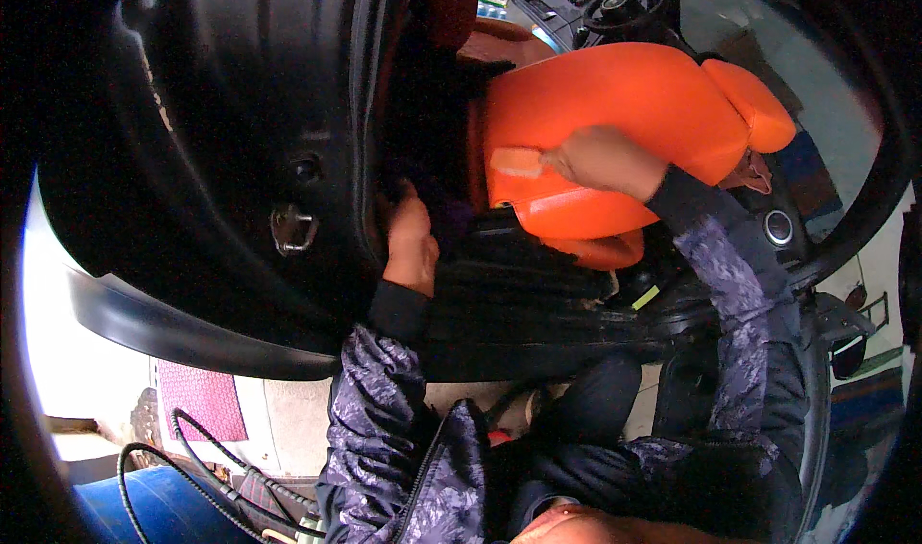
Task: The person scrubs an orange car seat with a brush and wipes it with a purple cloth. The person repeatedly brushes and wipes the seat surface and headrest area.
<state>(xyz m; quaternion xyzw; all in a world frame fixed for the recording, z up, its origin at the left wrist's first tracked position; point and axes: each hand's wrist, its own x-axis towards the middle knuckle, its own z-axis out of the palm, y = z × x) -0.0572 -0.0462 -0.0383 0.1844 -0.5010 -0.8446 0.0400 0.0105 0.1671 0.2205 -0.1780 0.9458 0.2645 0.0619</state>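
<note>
An orange car seat (619, 105) with a headrest stands inside the open car doorway. My right hand (601, 159) is closed on the edge of a pale orange pad (517, 162), sponge-like, that lies against the seat's surface near its left end. My left hand (412, 238) reaches into the dark gap between the door pillar and the seat. Its fingertips are lost in shadow, so whether they touch or hold anything cannot be told.
Left of my left hand is the black car body with a metal door striker (294, 231). The door sill (547, 321) runs below the seat. A steering wheel (623, 7) shows at the top. A blue drum (151, 504) and black hoses (216, 472) are at the lower left.
</note>
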